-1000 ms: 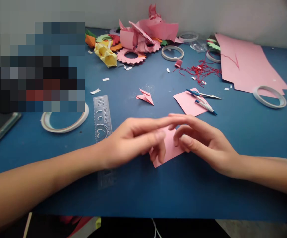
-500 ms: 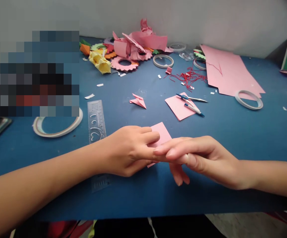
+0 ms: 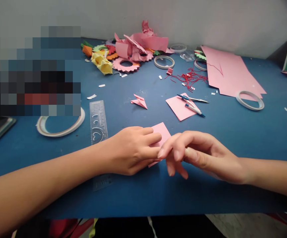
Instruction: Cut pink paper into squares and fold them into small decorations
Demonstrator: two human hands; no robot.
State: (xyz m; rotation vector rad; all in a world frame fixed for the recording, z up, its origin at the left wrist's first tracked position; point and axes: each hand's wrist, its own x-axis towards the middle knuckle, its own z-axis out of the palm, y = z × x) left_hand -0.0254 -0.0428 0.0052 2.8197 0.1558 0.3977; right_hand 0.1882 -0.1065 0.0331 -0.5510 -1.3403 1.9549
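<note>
A small pink paper piece [image 3: 162, 133] lies on the blue table [image 3: 232, 138] near the front edge, mostly covered by my hands. My left hand [image 3: 130, 148] rests on it with fingers curled, pressing it down. My right hand [image 3: 195, 153] sits just to the right, its fingers bent and its fingertips meeting the paper's right edge beside my left fingers. A folded pink paper shape [image 3: 139, 100] lies further back.
A clear ruler [image 3: 98, 120] lies left of my hands, a tape roll [image 3: 60, 124] beyond it. A compass [image 3: 191, 104] rests on a pink square [image 3: 180, 109]. Pink sheets [image 3: 230, 74], red thread [image 3: 190, 76], tape rings and a pile of paper crafts [image 3: 130, 49] fill the back.
My left hand curled onto the pink paper and stayed there. My right hand slid across the paper toward the front, then bent its fingers at the paper's right edge. The view shifted slightly.
</note>
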